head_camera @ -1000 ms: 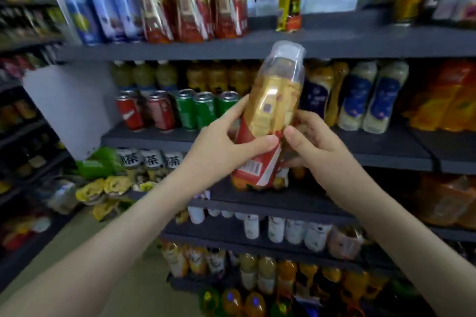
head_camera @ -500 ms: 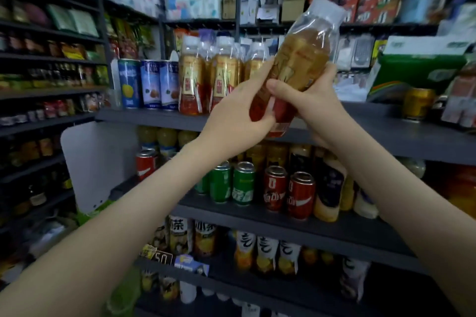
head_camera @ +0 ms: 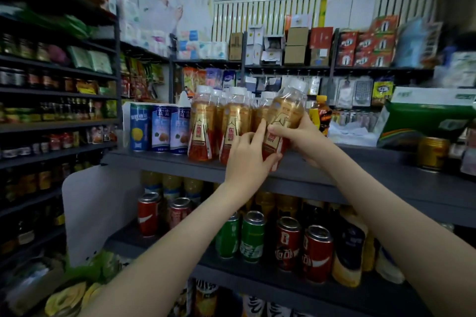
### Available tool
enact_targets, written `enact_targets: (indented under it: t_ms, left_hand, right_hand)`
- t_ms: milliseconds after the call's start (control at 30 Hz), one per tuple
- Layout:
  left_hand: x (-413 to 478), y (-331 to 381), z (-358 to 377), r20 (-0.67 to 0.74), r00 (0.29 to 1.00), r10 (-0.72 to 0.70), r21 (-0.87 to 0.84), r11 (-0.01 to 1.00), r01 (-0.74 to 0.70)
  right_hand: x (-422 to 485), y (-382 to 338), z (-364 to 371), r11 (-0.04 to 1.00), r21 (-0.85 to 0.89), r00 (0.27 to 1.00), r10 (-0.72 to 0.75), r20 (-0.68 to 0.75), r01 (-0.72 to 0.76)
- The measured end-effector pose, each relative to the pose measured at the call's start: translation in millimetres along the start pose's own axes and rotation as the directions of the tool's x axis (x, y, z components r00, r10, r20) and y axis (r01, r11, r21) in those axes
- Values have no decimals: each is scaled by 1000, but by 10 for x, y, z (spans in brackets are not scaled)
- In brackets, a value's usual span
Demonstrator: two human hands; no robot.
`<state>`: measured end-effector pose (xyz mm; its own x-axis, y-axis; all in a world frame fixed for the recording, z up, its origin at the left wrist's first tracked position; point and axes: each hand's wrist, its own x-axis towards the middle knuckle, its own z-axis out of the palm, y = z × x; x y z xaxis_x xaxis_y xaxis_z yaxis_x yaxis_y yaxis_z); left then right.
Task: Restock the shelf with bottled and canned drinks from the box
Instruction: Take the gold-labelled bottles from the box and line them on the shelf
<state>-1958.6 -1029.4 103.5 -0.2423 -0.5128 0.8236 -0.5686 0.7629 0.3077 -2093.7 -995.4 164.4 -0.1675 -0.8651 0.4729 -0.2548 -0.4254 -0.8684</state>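
Observation:
A tea bottle [head_camera: 284,116] with a gold and red label and a white cap leans left over the top shelf [head_camera: 360,175], its base near the shelf's front edge. My left hand [head_camera: 247,159] grips its lower part, forefinger stretched up along the label. My right hand [head_camera: 300,136] holds its right side. Just left of it stand matching tea bottles [head_camera: 203,126] in a row. The box is out of view.
Blue cans [head_camera: 161,127] stand left of the tea bottles. A gold can [head_camera: 432,153] and a green package [head_camera: 427,121] sit at the right of the top shelf. Red and green cans [head_camera: 253,237] fill the shelf below. A white divider panel [head_camera: 95,208] hangs at the left.
Both hands have brought the bottle down from above the shelf to the right end of the tea row. The camera has tilted further upward.

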Motion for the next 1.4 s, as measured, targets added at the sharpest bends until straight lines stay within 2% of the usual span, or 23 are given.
enact_targets:
  t_ms: [167, 267, 367, 500, 633, 867, 1067, 1233, 1333, 1400]
  left_hand:
    - [96, -189, 81, 81, 996, 32, -52, 998, -28]
    - [156, -347, 22, -14, 996, 93, -26, 995, -94]
    - [188, -561, -13, -121, 991, 57, 101, 994, -44]
    - [222, -776, -11, 31, 996, -86, 97, 992, 83]
    - [242, -821, 43, 145, 984, -100, 9, 995, 100]
    - [251, -883, 54, 150, 985, -81, -69, 993, 92]
    - [232, -921, 54, 137, 989, -55, -101, 992, 69]
    - [214, -940, 70, 139, 989, -50, -111, 992, 65]
    - [153, -838, 23, 130, 990, -61, -46, 997, 67]
    - [14, -709, 6, 40, 999, -26, -31, 999, 27]
  right_hand:
    - [140, 264, -13, 999, -10, 994, 49, -102, -51]
    - [202, 307, 30, 994, -111, 995, 13, -94, -23]
    - [236, 304, 65, 981, -195, 998, 4, -60, -16]
    - [239, 349, 69, 961, -268, 995, 80, 61, -61]
    - [243, 388, 168, 966, -256, 999, 36, -6, -37]
    - [303, 452, 379, 932, -356, 991, 27, -131, -72]
    - [288, 390, 343, 885, -457, 992, 39, -118, -89]
    - [258, 381, 305, 891, -441, 992, 70, -107, -110]
    - [158, 344, 314, 836, -540, 993, 53, -102, -100]
    - [23, 348, 294, 708, -703, 996, 4, -91, -67]
